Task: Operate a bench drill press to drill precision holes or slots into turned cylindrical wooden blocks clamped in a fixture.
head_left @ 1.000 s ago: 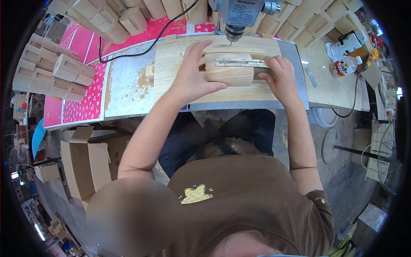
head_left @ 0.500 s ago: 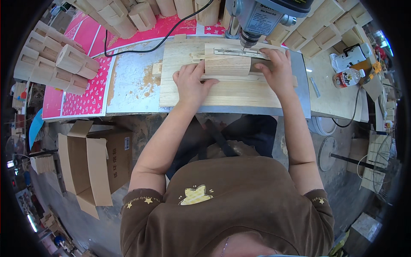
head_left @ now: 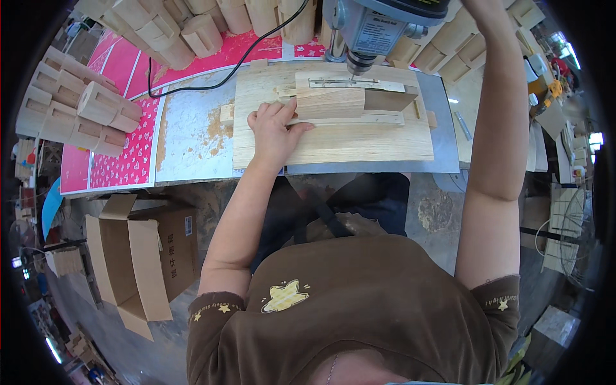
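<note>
My left hand (head_left: pixel 274 133) holds the left end of a pale wooden block (head_left: pixel 330 102), its fingers against the end and its thumb stretched along the near side. The block lies in a wooden jig on a flat board (head_left: pixel 359 146). A thin grey plate (head_left: pixel 390 100) stands out at its right end. Behind the block runs a slotted strip (head_left: pixel 356 84), under the chuck (head_left: pixel 359 63) of a grey-blue bench drill (head_left: pixel 371 32). My right hand (head_left: pixel 476 6) is raised at the top edge, right of the drill; its fingers are out of the picture.
Stacked wooden cylinders with cut recesses (head_left: pixel 70 106) stand at the left; more line the back. A black cable (head_left: pixel 237 67) crosses the bench. An open cardboard box (head_left: pixel 151 263) sits on the floor at left. A small blue-white stick (head_left: pixel 463 126) lies on the right.
My right hand has left the block's right end and gone up to the top edge beside the drill. My left hand keeps its place on the block. The view has shifted slightly.
</note>
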The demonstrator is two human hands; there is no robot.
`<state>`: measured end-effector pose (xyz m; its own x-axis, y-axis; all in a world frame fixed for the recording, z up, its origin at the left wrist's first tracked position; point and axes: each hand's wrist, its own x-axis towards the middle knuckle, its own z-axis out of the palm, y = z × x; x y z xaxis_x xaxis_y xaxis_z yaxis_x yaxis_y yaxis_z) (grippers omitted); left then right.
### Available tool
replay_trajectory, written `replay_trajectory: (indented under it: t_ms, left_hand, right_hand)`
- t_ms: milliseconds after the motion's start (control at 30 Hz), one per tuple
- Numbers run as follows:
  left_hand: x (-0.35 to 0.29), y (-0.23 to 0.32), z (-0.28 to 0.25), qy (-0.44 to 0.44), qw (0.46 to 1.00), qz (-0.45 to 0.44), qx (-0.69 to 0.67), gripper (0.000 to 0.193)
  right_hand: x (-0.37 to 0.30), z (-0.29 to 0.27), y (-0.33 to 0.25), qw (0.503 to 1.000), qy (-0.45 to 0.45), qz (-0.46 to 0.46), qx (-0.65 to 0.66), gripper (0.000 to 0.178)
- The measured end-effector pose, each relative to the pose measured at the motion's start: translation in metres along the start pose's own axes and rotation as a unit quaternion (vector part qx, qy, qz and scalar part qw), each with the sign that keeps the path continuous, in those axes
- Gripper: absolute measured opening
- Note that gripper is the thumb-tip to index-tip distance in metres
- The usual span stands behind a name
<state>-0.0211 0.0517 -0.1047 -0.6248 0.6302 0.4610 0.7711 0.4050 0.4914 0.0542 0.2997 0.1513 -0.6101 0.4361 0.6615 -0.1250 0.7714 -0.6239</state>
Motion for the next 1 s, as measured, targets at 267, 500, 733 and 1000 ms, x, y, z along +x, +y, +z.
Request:
replay_trajectory:
  t_ms: [267, 500, 733, 1000]
  left_hand:
    - [-0.003, -0.003, -0.003, 0.004, 1.0, 0.005, 0.004, 0.052]
    - [0.0, -0.002, -0.002, 0.002, 1.0, 0.01, 0.007, 0.051]
    - [0.0, 0.001, 0.0, 0.001, 1.0, 0.019, 0.01, 0.052]
    - [-0.008, 0.0, -0.009, 0.0, 1.0, -0.003, 0.03, 0.051]
  right_hand:
    - [-0.073, -0.021, -0.044, 0.959, 0.001, -0.051, -0.279, 0.026]
    - [-0.157, 0.011, 0.004, 0.978, 0.09, -0.072, -0.173, 0.014]
    - [-0.185, 0.039, 0.057, 0.981, 0.109, -0.091, -0.129, 0.021]
    - [-0.092, -0.006, -0.007, 0.983, 0.123, -0.046, -0.13, 0.022]
